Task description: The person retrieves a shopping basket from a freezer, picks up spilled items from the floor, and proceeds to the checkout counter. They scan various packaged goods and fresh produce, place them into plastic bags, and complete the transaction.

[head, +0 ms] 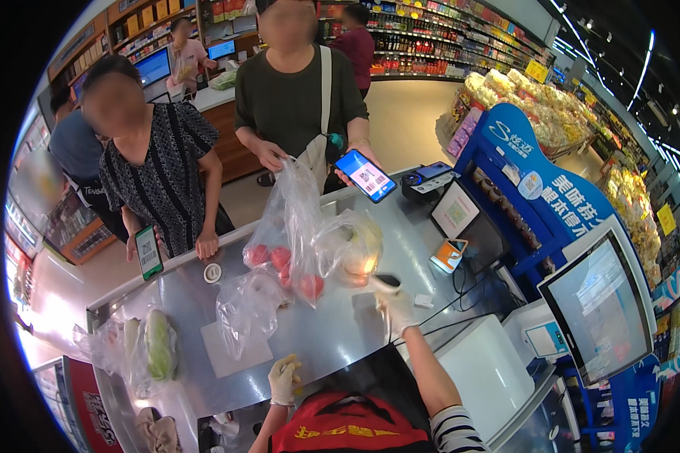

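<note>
My right hand (396, 311), in a pale glove, grips a handheld barcode scanner (386, 281) whose light falls on a clear bag of pale green produce (364, 243). My left hand (284, 378), also gloved, is over the near edge of the metal counter (317, 357) with curled fingers and nothing seen in it. Beyond it lies a crumpled clear bag (247, 308), beside a plastic bag of red produce (280, 259). A person across the counter holds that bag's top and a phone (366, 176) showing a code. Another person holds a phone (148, 252) with a code.
Bagged green vegetables (160, 345) lie at the left end. A white round object (212, 273) is near the far edge. At the right stand a code sign (455, 209), an orange-and-white device (449, 255), cables, and a monitor (600, 306). A cloth (158, 430) lies lower left.
</note>
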`<state>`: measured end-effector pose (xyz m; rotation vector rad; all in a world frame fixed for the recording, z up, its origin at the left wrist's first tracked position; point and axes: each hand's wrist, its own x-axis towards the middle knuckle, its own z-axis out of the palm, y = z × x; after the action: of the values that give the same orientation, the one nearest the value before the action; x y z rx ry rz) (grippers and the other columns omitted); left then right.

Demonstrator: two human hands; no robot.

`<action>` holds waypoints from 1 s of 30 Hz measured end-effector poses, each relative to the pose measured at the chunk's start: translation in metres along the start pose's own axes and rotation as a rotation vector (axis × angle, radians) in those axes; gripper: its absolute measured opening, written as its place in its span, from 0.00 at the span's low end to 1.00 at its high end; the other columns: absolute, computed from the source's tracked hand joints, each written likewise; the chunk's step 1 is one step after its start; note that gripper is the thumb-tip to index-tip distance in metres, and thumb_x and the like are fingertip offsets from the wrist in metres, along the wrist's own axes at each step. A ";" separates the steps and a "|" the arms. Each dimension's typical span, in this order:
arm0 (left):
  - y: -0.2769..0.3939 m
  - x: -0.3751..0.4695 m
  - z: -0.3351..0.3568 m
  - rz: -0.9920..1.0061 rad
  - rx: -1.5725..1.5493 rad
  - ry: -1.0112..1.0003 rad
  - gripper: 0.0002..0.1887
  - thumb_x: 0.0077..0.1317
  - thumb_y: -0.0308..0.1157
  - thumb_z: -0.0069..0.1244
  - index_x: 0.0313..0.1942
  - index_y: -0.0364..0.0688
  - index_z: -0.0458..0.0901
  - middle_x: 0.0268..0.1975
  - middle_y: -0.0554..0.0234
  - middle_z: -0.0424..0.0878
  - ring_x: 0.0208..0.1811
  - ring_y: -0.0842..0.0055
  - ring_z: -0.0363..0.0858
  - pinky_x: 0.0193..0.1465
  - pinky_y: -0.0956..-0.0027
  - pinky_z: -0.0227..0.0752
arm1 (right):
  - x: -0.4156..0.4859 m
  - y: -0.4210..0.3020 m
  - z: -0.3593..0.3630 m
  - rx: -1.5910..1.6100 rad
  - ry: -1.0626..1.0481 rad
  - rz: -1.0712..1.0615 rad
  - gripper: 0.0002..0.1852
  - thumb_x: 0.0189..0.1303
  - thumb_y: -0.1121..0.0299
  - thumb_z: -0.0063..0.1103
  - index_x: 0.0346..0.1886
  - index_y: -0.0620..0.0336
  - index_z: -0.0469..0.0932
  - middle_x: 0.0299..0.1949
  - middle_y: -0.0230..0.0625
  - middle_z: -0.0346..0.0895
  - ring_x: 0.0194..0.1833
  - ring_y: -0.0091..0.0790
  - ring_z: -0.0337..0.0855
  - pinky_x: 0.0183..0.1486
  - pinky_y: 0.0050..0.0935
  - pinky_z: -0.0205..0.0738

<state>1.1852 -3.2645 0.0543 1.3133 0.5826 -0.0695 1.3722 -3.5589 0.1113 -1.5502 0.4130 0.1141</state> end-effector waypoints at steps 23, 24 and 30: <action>0.024 0.040 0.115 0.109 0.184 -0.393 0.14 0.66 0.26 0.50 0.51 0.32 0.80 0.38 0.58 0.84 0.25 0.84 0.75 0.27 0.79 0.71 | 0.047 0.087 -0.027 -0.196 0.237 0.006 0.21 0.58 0.55 0.62 0.48 0.59 0.80 0.30 0.34 0.81 0.30 0.33 0.79 0.33 0.34 0.72; 0.030 0.038 0.123 0.084 0.295 -0.362 0.14 0.66 0.26 0.51 0.51 0.32 0.80 0.39 0.59 0.83 0.25 0.84 0.75 0.27 0.79 0.72 | 0.045 0.097 -0.019 -0.191 0.366 -0.117 0.22 0.58 0.53 0.63 0.48 0.61 0.79 0.31 0.40 0.83 0.32 0.39 0.82 0.35 0.37 0.74; 0.047 0.044 0.229 0.328 0.360 -0.674 0.19 0.66 0.31 0.53 0.57 0.37 0.79 0.47 0.61 0.82 0.34 0.83 0.78 0.34 0.74 0.73 | -0.026 0.066 -0.044 -0.484 0.276 -0.251 0.22 0.62 0.51 0.56 0.44 0.62 0.78 0.37 0.54 0.81 0.40 0.54 0.82 0.44 0.44 0.74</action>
<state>1.3237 -3.4502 0.1076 1.6053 -0.2325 -0.3440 1.3185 -3.5957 0.0585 -2.0937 0.4219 -0.2137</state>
